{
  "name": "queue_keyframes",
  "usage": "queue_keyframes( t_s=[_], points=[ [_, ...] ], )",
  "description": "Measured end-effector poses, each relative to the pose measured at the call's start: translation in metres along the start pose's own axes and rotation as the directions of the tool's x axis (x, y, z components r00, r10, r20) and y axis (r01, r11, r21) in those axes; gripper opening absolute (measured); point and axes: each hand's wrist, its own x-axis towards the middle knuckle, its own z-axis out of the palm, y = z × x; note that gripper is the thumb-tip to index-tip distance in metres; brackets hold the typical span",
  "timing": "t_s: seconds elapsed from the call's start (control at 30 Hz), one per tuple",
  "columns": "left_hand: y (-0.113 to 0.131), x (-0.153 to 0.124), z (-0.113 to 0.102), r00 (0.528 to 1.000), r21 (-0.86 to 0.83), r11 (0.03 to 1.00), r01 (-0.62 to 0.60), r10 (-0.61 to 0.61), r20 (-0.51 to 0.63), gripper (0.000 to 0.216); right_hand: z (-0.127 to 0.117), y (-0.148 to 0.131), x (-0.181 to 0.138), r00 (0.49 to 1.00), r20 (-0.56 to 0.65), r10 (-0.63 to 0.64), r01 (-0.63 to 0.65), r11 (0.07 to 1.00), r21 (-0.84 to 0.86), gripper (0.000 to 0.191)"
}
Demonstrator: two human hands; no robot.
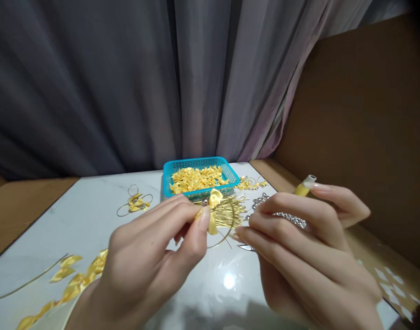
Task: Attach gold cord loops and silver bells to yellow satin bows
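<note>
My left hand is closed, with thumb and forefinger pinching a yellow satin bow that has a small silver bead beside it. A thin gold wire ring curves from the bow toward my right hand. The fingers of that hand are curled, and a small spool of yellow thread sticks up between them. Its forefinger tip is close to the ring; whether they touch, I cannot tell. Behind the bow lies a bundle of cut gold wires on the table.
A blue plastic basket holds many yellow bows. Wire rings with bows lie at the left and right of it. Silver beads and a scissor blade are near my right hand. Loose bows lie front left; a curtain hangs behind.
</note>
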Motion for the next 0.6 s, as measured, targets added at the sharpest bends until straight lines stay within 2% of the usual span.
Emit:
queue_keyframes(
  t_s=[0.13,0.3,0.37,0.47,0.6],
  points=[
    [0.003,0.001,-0.004,1.0,0.025,1.0,-0.009,0.009,0.012,0.024,-0.003,0.003,0.008,1.0,0.017,-0.01,0.009,0.998,0.056,0.026],
    [0.005,0.003,-0.001,0.999,0.09,0.995,-0.044,0.044,0.0,0.023,-0.007,0.012,0.016,0.979,0.2,-0.027,0.0,0.991,0.134,0.018],
    [0.004,0.002,0.002,0.997,0.09,0.993,-0.074,0.074,0.0,0.021,-0.009,0.013,0.018,0.974,0.228,0.002,-0.032,0.991,0.127,0.012],
    [0.002,-0.002,0.005,0.995,0.087,0.991,-0.101,0.103,-0.013,0.02,-0.012,0.008,0.021,0.983,0.164,0.087,-0.112,0.982,0.152,0.007],
    [0.001,-0.004,0.004,0.991,0.098,0.986,-0.131,0.133,-0.008,0.02,-0.013,-0.002,0.024,0.979,0.047,0.197,-0.203,0.961,0.189,0.012]
  ],
)
